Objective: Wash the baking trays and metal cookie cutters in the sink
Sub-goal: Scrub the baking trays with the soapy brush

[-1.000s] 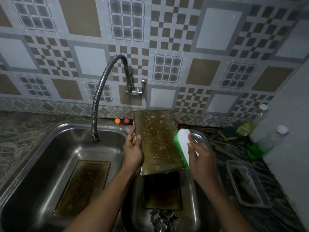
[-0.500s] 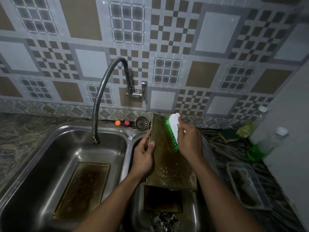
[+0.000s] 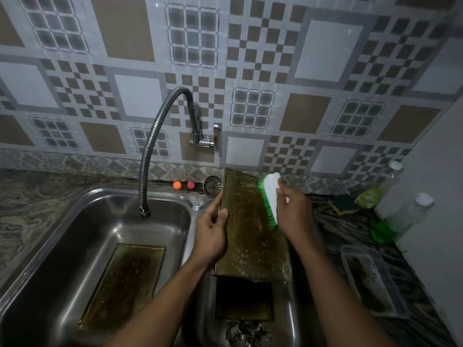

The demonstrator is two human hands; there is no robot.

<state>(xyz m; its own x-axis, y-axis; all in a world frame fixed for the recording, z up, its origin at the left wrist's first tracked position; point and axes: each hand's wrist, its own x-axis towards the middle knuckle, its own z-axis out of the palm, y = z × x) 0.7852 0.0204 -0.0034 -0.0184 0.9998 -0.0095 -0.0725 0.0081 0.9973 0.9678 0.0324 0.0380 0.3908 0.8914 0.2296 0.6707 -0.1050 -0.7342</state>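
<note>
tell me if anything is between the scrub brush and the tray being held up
Nothing visible. The right hand holds the brush with its green bristles against the upper right of the soapy tray, which the left hand grips by its left edge.

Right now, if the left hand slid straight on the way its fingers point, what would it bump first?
Probably the round metal drain strainer behind the steel sink. The left hand, gripping the soapy brown baking tray, points that way; depth is unclear.
</note>
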